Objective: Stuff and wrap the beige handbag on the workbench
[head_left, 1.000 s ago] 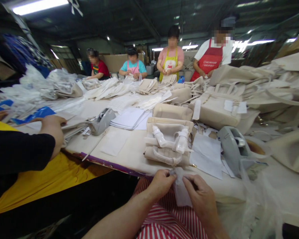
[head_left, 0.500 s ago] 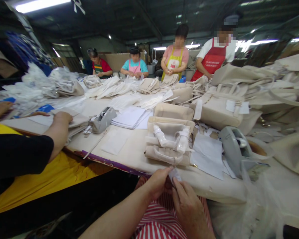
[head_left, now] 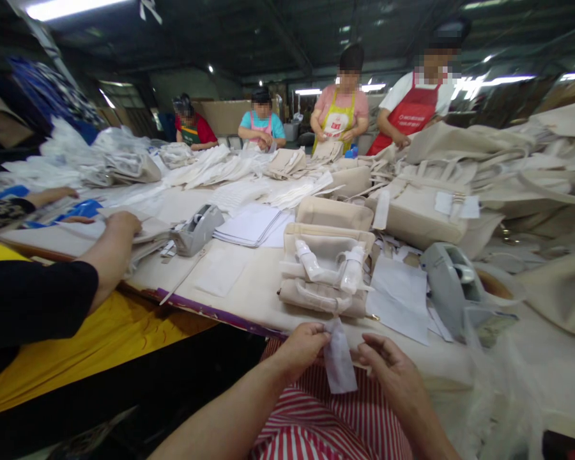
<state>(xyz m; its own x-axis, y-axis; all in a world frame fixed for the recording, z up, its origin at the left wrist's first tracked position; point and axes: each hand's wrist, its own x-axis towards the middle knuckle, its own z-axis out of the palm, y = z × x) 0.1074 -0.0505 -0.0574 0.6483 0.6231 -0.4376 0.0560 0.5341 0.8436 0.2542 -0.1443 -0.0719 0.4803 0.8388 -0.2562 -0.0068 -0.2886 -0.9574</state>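
At the table's near edge my left hand (head_left: 303, 348) pinches the top of a small white strip of paper or film (head_left: 338, 361) that hangs down over my striped apron. Just to its right is my right hand (head_left: 393, 372), with curled fingers touching the strip's edge. Directly beyond them a beige canvas bag (head_left: 323, 271) lies flat on the table, its handle ends wrapped in white film.
A grey tape dispenser (head_left: 453, 287) stands to the right and another (head_left: 196, 229) to the left. White sheets (head_left: 398, 297) lie between. A neighbour's arm (head_left: 110, 252) works at the left. Heaps of beige bags (head_left: 426, 204) fill the right. Several people in aprons stand at the far end.
My hands have drawn apart and the white strip now hangs unfolded from my left fingers. The neighbour's second hand at the far left has reached further onto the table.
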